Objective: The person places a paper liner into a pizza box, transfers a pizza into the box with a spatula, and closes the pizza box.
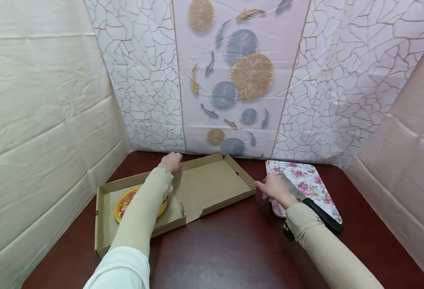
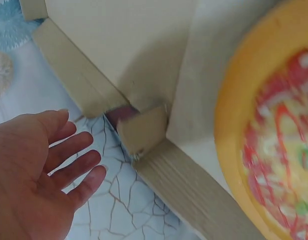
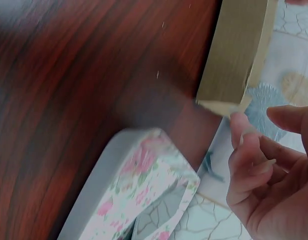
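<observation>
A cardboard pizza box (image 1: 219,186) lies with its lid folded back to the right. In its left half sits a pizza (image 1: 124,202) with a yellow crust and red topping, partly hidden by the left forearm. My left hand (image 1: 171,162) is at the back edge near the fold, its fingers relaxed and apart in the left wrist view, holding nothing. My right hand (image 1: 276,188) hovers just off the lid's right corner, fingers loosely bent around no object, one fingertip right by the cardboard corner (image 3: 226,85).
Right of the box lies a floral cutting board (image 1: 313,176). A wide-bladed knife with a black handle (image 1: 323,215) rests across it, partly behind the right hand. The dark red table (image 1: 222,249) meets a patterned cloth wall (image 1: 154,100) at the back.
</observation>
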Demonstrator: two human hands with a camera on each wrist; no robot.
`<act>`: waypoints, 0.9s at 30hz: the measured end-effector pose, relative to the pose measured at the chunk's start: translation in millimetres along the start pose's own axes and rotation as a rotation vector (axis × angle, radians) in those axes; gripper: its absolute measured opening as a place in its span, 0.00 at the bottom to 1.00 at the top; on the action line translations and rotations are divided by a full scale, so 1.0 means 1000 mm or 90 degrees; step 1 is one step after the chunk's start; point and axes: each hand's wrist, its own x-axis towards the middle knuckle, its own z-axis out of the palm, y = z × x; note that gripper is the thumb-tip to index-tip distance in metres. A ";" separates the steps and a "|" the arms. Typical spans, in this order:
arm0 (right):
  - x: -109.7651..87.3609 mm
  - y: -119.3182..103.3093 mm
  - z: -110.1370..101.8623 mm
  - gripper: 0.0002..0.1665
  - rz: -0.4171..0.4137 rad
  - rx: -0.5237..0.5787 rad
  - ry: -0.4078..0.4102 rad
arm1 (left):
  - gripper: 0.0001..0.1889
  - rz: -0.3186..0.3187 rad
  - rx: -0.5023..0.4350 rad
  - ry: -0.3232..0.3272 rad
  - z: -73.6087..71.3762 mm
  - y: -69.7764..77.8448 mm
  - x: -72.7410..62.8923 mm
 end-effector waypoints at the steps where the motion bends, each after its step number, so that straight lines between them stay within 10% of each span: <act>1: 0.000 -0.004 0.002 0.28 0.002 0.008 -0.004 | 0.10 -0.002 -0.003 -0.001 0.003 0.001 0.002; 27: 0.000 -0.031 0.039 0.22 0.112 0.031 0.003 | 0.08 -0.024 0.008 0.070 0.024 0.027 0.024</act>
